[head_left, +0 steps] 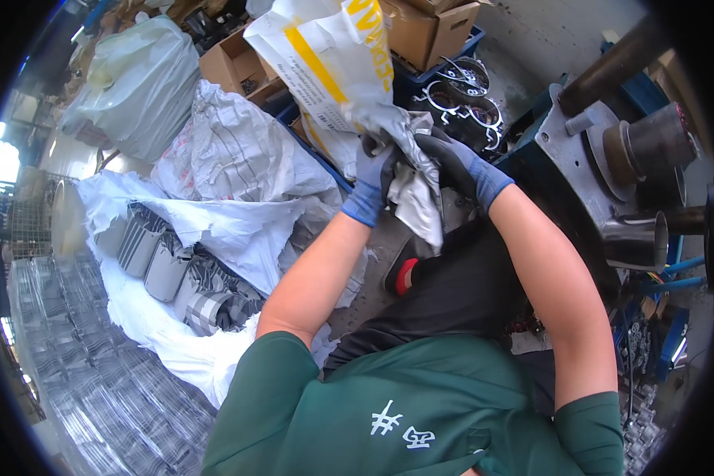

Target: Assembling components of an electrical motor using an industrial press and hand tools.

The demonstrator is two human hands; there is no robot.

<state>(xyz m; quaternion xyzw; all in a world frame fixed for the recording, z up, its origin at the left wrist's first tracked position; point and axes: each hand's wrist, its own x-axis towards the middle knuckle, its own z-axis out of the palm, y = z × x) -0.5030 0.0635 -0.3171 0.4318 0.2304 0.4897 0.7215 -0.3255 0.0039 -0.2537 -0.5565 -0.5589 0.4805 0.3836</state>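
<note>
A white plastic sack point(317, 67) with yellow print hangs upright in front of me. Both my hands wear grey-blue gloves with dark palms. My left hand point(376, 170) is closed on the left side of the sack's crumpled, silvery near end point(417, 198). On the other side of that bunched end, my right hand point(456, 163) is closed too, with its fingers curled over the material. The gloves partly hide the fingertips. A loose flap of the sack droops between my wrists, above my dark trousers point(460, 278).
At left, a torn white sack point(155, 317) holds several grey patterned cylinders point(166, 266). Cardboard boxes point(428, 32) and a pile of metal rings point(464, 99) stand behind my hands. A metal machine point(567, 147) with a protruding steel cylinder point(635, 240) stands close at right.
</note>
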